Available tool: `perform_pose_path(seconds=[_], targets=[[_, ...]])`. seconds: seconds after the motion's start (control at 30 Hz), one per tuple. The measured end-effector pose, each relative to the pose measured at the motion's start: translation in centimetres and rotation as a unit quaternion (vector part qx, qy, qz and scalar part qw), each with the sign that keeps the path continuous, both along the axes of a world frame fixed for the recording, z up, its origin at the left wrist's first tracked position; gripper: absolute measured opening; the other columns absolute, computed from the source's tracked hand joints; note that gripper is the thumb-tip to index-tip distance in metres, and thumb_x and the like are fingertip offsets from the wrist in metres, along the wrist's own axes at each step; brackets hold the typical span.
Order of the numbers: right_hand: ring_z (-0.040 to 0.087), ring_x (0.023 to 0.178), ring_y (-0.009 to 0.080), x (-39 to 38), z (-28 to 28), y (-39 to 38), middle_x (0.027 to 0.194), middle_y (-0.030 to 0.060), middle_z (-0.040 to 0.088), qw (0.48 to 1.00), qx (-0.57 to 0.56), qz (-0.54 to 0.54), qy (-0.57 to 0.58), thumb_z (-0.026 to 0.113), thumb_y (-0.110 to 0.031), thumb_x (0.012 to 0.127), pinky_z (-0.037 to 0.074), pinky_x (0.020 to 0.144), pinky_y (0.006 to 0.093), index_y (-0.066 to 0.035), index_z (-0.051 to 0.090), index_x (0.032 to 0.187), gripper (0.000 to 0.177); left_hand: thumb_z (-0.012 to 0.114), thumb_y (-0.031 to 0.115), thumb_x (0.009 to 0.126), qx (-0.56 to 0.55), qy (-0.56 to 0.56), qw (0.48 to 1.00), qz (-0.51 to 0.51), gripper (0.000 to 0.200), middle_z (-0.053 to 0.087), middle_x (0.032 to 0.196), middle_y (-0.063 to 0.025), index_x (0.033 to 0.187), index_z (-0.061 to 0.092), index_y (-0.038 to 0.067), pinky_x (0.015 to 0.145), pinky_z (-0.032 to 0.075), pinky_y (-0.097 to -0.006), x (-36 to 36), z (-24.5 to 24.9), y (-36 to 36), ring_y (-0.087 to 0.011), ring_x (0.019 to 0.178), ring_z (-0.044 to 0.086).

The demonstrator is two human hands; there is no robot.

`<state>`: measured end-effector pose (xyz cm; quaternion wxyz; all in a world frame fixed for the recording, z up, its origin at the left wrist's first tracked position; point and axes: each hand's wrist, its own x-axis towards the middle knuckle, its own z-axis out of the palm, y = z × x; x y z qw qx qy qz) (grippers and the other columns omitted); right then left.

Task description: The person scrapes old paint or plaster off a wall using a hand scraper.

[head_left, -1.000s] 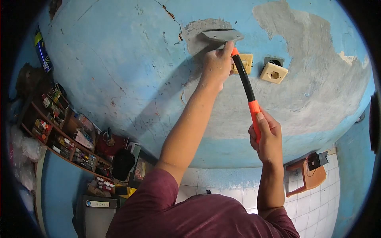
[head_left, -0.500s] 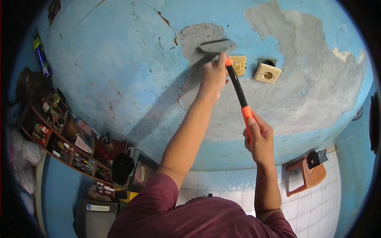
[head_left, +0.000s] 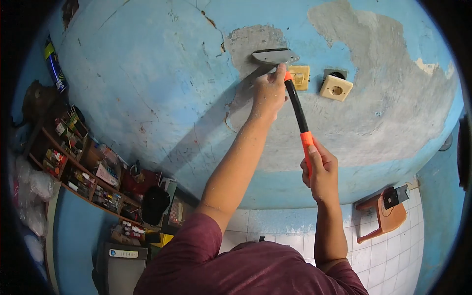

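- The left hand (head_left: 268, 93) was closed round the top of the scraper (head_left: 297, 110), just under its blade (head_left: 274, 56). One finger reached up towards the metal, pressing it to the wall (head_left: 147, 73).
- The right hand (head_left: 318, 171) was wrapped fully round the orange grip at the shaft's lower end.
- The blade lay against the wall near its upper middle, at the lower edge of a small grey patch (head_left: 250, 39). It sat just left of a yellowed switch plate (head_left: 299, 77) and a socket (head_left: 336, 87).
- Judged from the wall, the stripping looked partly done. A large grey patch (head_left: 388, 103) spread across the right side and ran down below the switch plate.
- Blue paint covered the whole left side, the band along the bottom edge and the strip between the two patches, so most of the scraping seemed left.
- The blade's working edge could not be made out, so whether it was biting under paint was unclear.
- The right palm hid the end of the grip.
- The lens bent the wall, and dark corners cut off its far edges.
- The things on the shelf (head_left: 83, 167) at the lower left, and the dark object on the stool (head_left: 383, 219), were too small to name.
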<state>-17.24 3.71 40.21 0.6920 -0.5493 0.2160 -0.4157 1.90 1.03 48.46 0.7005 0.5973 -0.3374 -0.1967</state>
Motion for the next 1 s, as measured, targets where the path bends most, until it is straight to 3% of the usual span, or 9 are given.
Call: perform_pose_path(seconds=[0.13, 0.2, 0.43, 0.6, 0.67, 0.7, 0.73, 0.8, 1.0], targets=[[0.033, 0.049, 0.0012, -0.5, -0.1, -0.8, 0.062, -0.0069, 0.040, 0.999, 0.025, 0.044, 0.005, 0.051, -0.026, 0.102, 0.026, 0.040, 0.0171, -0.003, 0.056, 0.134, 0.040, 0.056, 0.050, 0.094, 0.019, -0.030, 0.999, -0.015, 0.048, 0.063, 0.099, -0.0061, 0.104, 0.064, 0.003, 0.066, 0.052, -0.0326, 0.2, 0.0, -0.1, -0.0152, 0.093, 0.059], [0.033, 0.048, 0.0014, 0.1, -0.8, -0.7, 0.062, -0.0067, 0.040, 1.000, 0.002, 0.024, 0.001, 0.051, -0.026, 0.101, 0.026, 0.040, 0.0174, -0.004, 0.056, 0.134, 0.040, 0.059, 0.043, 0.095, -0.056, -0.020, 0.997, 0.040, 0.046, 0.061, 0.071, -0.0020, 0.083, 0.067, -0.001, 0.054, 0.048, -0.0295, -0.6, -0.1, -0.4, -0.0124, 0.061, 0.057], [0.034, 0.048, 0.0024, -0.2, 0.8, -1.7, 0.063, -0.0051, 0.041, 0.997, 0.011, 0.070, -0.011, 0.051, -0.028, 0.101, 0.026, 0.039, 0.0183, -0.004, 0.055, 0.135, 0.041, 0.059, 0.042, 0.095, -0.072, -0.086, 0.993, 0.038, 0.048, 0.062, 0.071, -0.0046, 0.083, 0.067, -0.003, 0.053, 0.047, -0.0298, 0.8, 1.1, -1.0, -0.0111, 0.059, 0.056], [0.034, 0.047, 0.0033, -0.5, 0.2, -2.0, 0.063, -0.0030, 0.043, 0.995, 0.045, 0.084, -0.017, 0.051, -0.028, 0.101, 0.026, 0.038, 0.0187, -0.004, 0.055, 0.135, 0.042, 0.058, 0.042, 0.096, -0.044, -0.063, 0.996, 0.054, 0.050, 0.063, 0.070, -0.0046, 0.083, 0.067, -0.006, 0.062, 0.046, -0.0321, 0.6, 0.8, -0.6, -0.0130, 0.064, 0.058], [0.035, 0.047, 0.0034, -0.6, 0.1, -2.1, 0.064, -0.0017, 0.044, 0.992, 0.052, 0.109, -0.026, 0.050, -0.029, 0.101, 0.026, 0.038, 0.0193, -0.005, 0.054, 0.136, 0.042, 0.060, 0.040, 0.096, -0.078, -0.142, 0.985, 0.056, 0.046, 0.062, 0.069, -0.0038, 0.083, 0.068, -0.003, 0.058, 0.046, -0.0298, 1.7, 0.4, -1.5, -0.0109, 0.063, 0.057], [0.035, 0.047, 0.0034, -0.5, -0.3, -1.8, 0.064, -0.0016, 0.044, 0.994, 0.058, 0.095, -0.018, 0.050, -0.030, 0.101, 0.026, 0.038, 0.0195, -0.005, 0.054, 0.136, 0.043, 0.058, 0.048, 0.094, -0.039, -0.102, 0.994, 0.018, 0.048, 0.062, 0.089, -0.0035, 0.096, 0.066, 0.002, 0.058, 0.049, -0.0276, 1.6, 0.1, -1.1, -0.0125, 0.079, 0.058], [0.035, 0.047, 0.0034, -0.4, -0.8, -1.6, 0.064, -0.0015, 0.044, 0.995, 0.062, 0.080, -0.014, 0.050, -0.030, 0.101, 0.027, 0.038, 0.0196, -0.005, 0.054, 0.136, 0.043, 0.058, 0.048, 0.094, -0.038, -0.103, 0.994, 0.017, 0.048, 0.062, 0.089, -0.0035, 0.096, 0.066, 0.002, 0.058, 0.049, -0.0276, 1.1, -0.4, -0.7, -0.0125, 0.079, 0.058], [0.036, 0.048, 0.0038, -0.3, -1.9, -1.7, 0.065, -0.0025, 0.044, 0.992, 0.066, 0.109, -0.012, 0.051, -0.030, 0.101, 0.029, 0.039, 0.0197, -0.005, 0.052, 0.138, 0.044, 0.061, 0.038, 0.095, -0.055, -0.051, 0.997, 0.024, 0.045, 0.057, 0.064, -0.0023, 0.079, 0.066, -0.003, 0.060, 0.045, -0.0322, 0.1, -0.6, 0.0, -0.0129, 0.060, 0.055], [0.044, 0.049, 0.0062, -0.1, -1.6, -2.1, 0.069, -0.0035, 0.050, 0.995, -0.025, 0.089, 0.047, 0.056, -0.021, 0.099, 0.036, 0.045, 0.0212, -0.003, 0.052, 0.137, 0.043, 0.060, 0.039, 0.096, -0.070, -0.123, 0.988, 0.060, 0.048, 0.056, 0.063, -0.0005, 0.070, 0.062, -0.001, 0.059, 0.041, -0.0309, 2.0, -2.4, -1.6, -0.0103, 0.060, 0.049]])
